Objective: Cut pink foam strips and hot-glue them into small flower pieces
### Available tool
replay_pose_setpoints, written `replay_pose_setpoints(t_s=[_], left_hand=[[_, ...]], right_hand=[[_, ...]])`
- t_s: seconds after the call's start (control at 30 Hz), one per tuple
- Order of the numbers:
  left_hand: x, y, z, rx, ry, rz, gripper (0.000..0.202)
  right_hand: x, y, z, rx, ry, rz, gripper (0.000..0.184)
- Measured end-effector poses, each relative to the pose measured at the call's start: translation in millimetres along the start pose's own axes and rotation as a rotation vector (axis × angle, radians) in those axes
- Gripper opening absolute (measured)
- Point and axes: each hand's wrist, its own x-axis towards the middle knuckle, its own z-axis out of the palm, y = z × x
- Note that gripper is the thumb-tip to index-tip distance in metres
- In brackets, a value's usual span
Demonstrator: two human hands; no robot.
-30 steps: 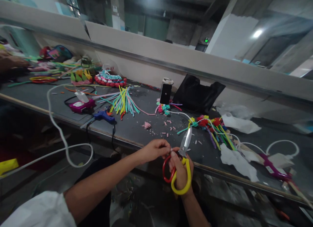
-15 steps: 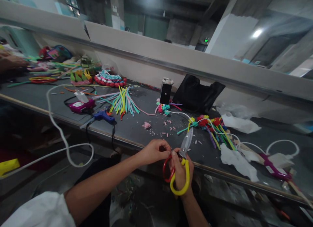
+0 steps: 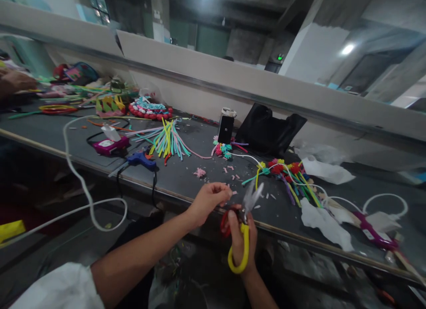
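In the head view, the left forearm reaches from seven o'clock, its hand [image 3: 209, 201] bent above the near edge of the counter [image 3: 173, 180], thumb and fingertips together; whether anything sits between them I cannot tell. The right hand [image 3: 252, 247], coming from five o'clock, is clamped around the handles of one pair of scissors [image 3: 244, 215], just beside the left hand at four o'clock. From the left hand, one pink tuft [image 3: 199, 172] lies at eleven, one blue glue gun [image 3: 141, 159] at ten. The scissors have one red and one yellow handle, blades parted toward one o'clock.
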Motion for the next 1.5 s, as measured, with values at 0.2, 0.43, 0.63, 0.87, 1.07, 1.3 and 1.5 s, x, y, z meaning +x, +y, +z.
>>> replay_pose_setpoints(t_s=[0.2,0.43,0.63,0.87,1.07,1.3,1.5], left_hand=[[-7,-13,4.7,0.146,-0.113,-0.063,0.026],[-6,-15,6.0,0.201,-0.155,-0.076,0.018],[-3,-11,3.0,0.043,-0.121,-0.121,0.011],[4,0,3.9,-0.335,0.125,0.073,0.012],[5,-8,5.4,-0.299,0.226,0.077,0.014],[6,-14,8.9,-0.235,0.3,0.056,0.017],[6,-15,14.6,-0.212,0.334,0.048,0.018]], right_hand=[[9,-11,-12,0.077,0.077,0.009,0.029],[9,-4,-12,0.181,0.025,0.095,0.028],[5,-3,-9,0.065,-0.023,0.075,0.031],[-2,10,1,-0.285,-0.075,-0.079,0.025],[-3,14,11,-0.416,-0.122,-0.196,0.02],[-2,17,12,-0.454,-0.15,-0.192,0.022],[-3,20,13,-0.474,-0.122,-0.165,0.021]])
